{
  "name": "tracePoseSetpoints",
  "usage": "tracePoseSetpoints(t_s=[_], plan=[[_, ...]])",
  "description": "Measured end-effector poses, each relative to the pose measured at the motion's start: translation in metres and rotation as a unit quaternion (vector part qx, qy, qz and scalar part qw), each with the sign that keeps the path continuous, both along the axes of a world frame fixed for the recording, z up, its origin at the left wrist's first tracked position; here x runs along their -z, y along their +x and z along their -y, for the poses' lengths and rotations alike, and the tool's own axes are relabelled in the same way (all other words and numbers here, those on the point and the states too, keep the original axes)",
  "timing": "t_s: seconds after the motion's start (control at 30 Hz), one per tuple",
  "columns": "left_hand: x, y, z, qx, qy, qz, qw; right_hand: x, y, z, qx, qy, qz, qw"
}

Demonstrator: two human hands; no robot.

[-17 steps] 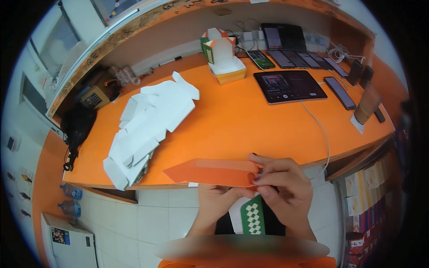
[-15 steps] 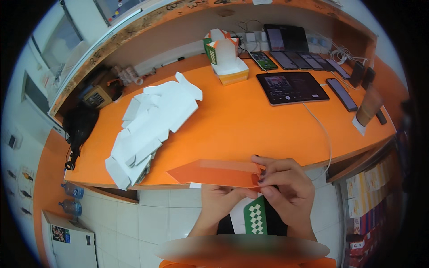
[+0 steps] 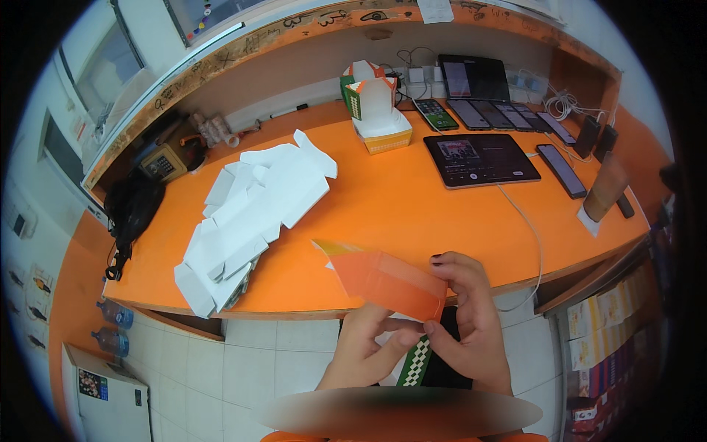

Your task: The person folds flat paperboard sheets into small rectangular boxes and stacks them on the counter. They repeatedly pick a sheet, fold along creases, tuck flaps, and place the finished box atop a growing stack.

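Between my hands, over the table's front edge, is a partly folded orange cardboard carton (image 3: 390,281) with a green-and-white checked panel (image 3: 417,362) hanging below it. My right hand (image 3: 470,324) pinches the carton's right end, thumb at the lower corner and fingers curled behind the upper one. Under its lower edge, my left hand (image 3: 366,350) grips it with the thumb in front; some of those fingers are hidden. Left of the carton lies an overlapping pile of flat white carton blanks (image 3: 258,210). Several folded cartons (image 3: 372,99) in green, orange and yellow stand stacked at the back.
A tablet (image 3: 482,158) lies right of centre on the orange table (image 3: 383,199), its white cable dropping over the front edge. Several phones (image 3: 508,114) and chargers fill the back right. A black bag (image 3: 132,202) sits at the left end. Stacked packages (image 3: 607,353) stand low at right.
The orange carton has tilted, its left end rising and its right end dropping, so more of its broad face shows. Both hands have kept hold of it. The view has shifted slightly.
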State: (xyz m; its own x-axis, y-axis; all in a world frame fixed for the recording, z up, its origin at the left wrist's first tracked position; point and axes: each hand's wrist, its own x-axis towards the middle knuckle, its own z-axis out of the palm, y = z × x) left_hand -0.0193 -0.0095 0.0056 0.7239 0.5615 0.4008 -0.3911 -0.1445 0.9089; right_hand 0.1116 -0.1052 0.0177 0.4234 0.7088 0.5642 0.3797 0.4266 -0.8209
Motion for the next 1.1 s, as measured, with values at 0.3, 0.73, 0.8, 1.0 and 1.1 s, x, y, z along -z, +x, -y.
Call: tracePoseSetpoints(t_s=[0.3, 0.73, 0.8, 1.0, 1.1], plan=[[0.002, 0.001, -0.006, -0.177, 0.030, 0.047, 0.983, -0.015, -0.005, 0.001, 0.174, -0.036, 0.321, 0.930], [-0.027, -0.001, -0.021, -0.046, -0.195, 0.043, 0.979, -0.008, -0.002, -0.007, 0.235, 0.054, 0.320, 0.916], [-0.028, -0.004, -0.023, -0.037, -0.168, -0.009, 0.985, -0.006, -0.002, -0.006, 0.232, 0.062, 0.315, 0.918], [-0.031, 0.002, -0.016, -0.052, -0.147, -0.033, 0.987, -0.002, 0.002, -0.008, 0.239, 0.113, 0.307, 0.914], [-0.038, 0.001, -0.027, -0.106, -0.094, -0.067, 0.988, -0.003, 0.005, -0.006, 0.246, 0.109, 0.306, 0.913]])
